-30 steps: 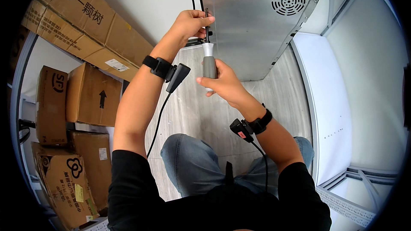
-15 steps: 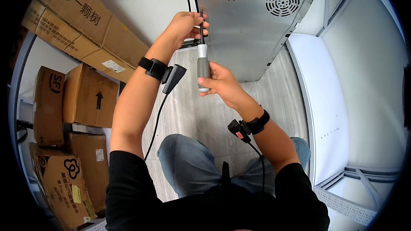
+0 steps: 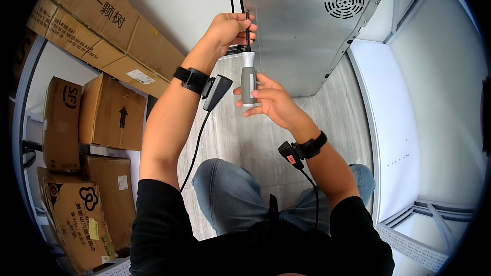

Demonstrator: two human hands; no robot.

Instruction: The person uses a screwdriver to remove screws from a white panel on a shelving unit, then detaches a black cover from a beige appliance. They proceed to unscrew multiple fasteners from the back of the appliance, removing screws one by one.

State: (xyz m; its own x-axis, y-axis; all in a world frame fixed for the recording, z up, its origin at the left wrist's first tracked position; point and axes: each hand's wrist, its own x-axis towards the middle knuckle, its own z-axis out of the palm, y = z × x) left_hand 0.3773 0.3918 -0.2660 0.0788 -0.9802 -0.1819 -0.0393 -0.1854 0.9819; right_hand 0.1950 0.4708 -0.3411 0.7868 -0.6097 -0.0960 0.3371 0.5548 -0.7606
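A screwdriver with a grey and white handle (image 3: 248,84) stands nearly upright in the view, its dark shaft pointing away from me. Around that shaft, near the tip, the thumb and fingers of my left hand (image 3: 232,29) are closed. Lower down, my right hand (image 3: 273,101) has the handle loosely between its thumb and fingers, which stick out past the handle's left side. Right beside the tip is the left edge of a grey metal cabinet (image 3: 296,46). What the tip touches, if anything, I cannot make out.
Cardboard boxes (image 3: 115,112) are stacked on my left, with a long carton (image 3: 110,30) leaning behind them. A white panel (image 3: 391,122) stands on the right. Cables run from the black devices strapped to both my wrists (image 3: 217,92). Grey wood-look flooring (image 3: 230,138) lies below.
My right hand's fingers have loosened and spread around the handle. The left hand keeps its hold on the shaft. The whole scene has shifted slightly to the right in view.
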